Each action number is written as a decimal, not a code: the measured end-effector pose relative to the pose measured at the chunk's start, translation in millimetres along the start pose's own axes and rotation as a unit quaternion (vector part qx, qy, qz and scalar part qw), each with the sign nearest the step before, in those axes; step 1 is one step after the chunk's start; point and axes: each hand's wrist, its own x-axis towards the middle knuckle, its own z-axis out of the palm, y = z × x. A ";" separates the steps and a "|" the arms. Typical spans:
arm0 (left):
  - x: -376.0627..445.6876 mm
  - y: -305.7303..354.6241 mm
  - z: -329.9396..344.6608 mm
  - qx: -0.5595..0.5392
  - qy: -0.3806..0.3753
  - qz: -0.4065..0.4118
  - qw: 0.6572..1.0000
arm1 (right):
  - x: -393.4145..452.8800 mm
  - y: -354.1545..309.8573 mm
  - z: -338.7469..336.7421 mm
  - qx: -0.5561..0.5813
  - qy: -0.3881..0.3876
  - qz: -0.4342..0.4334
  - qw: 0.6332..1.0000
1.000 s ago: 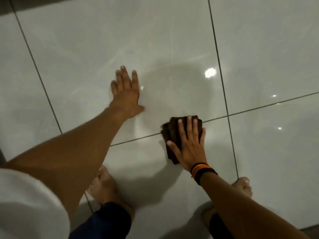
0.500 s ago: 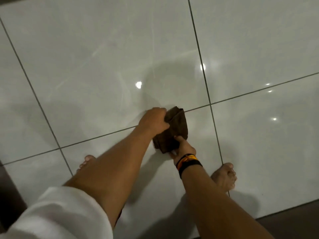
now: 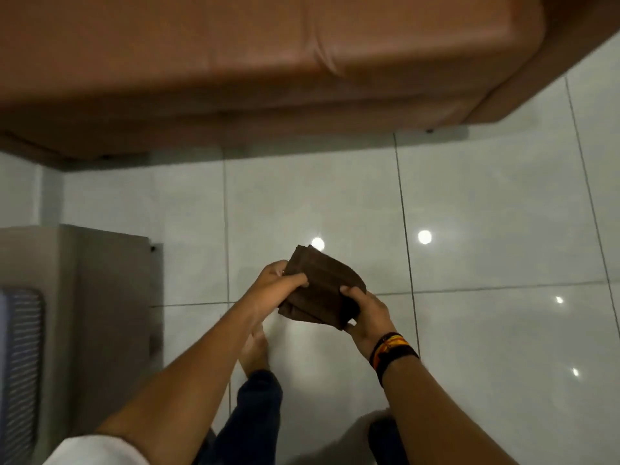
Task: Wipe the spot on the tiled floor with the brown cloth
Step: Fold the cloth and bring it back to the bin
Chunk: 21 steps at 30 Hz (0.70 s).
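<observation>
The folded brown cloth point(image 3: 320, 288) is held up off the floor, in front of me at centre frame. My left hand point(image 3: 273, 285) grips its left edge with the fingers curled over it. My right hand point(image 3: 367, 313), with dark and orange bands at the wrist, grips its lower right corner. The glossy white tiled floor point(image 3: 486, 203) lies below with dark grout lines and bright light reflections. I cannot make out a spot on the tiles.
A brown leather sofa point(image 3: 251, 62) fills the top of the view, standing on the floor ahead. A grey cabinet point(image 3: 100, 313) stands at the left with a striped mat point(image 3: 20, 364) beside it. My bare foot point(image 3: 255, 350) and dark trouser legs are below the hands.
The cloth was pressed on the floor under my right hand, then both hands took it. Now it is lifted clear of the floor, and the view has risen to show the sofa.
</observation>
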 end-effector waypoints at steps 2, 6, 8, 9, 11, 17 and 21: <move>-42.6 16.8 -27.1 -0.029 0.039 0.015 0.999 | -39.6 -18.4 30.7 -0.049 -0.029 -0.020 0.998; -122.0 26.3 -88.7 -0.098 0.115 0.064 0.987 | -109.5 -31.3 102.1 -0.129 -0.067 -0.057 0.988; -159.0 18.5 -122.1 -0.137 0.146 0.084 0.976 | -137.6 -25.1 143.5 -0.166 -0.083 -0.071 0.980; -174.4 10.8 -139.3 -0.153 0.165 0.089 0.970 | -149.6 -19.0 165.6 -0.184 -0.094 -0.080 0.975; -198.7 -9.1 -173.2 -0.174 0.211 0.093 0.957 | -168.1 -1.3 210.5 -0.221 -0.116 -0.096 0.964; -241.5 -105.2 -279.8 -0.250 0.350 0.074 0.899 | -195.5 91.6 343.7 -0.361 -0.167 -0.144 0.906; -256.0 -182.7 -344.1 -0.280 0.423 0.026 0.861 | -202.9 168.2 412.3 -0.454 -0.211 -0.126 0.857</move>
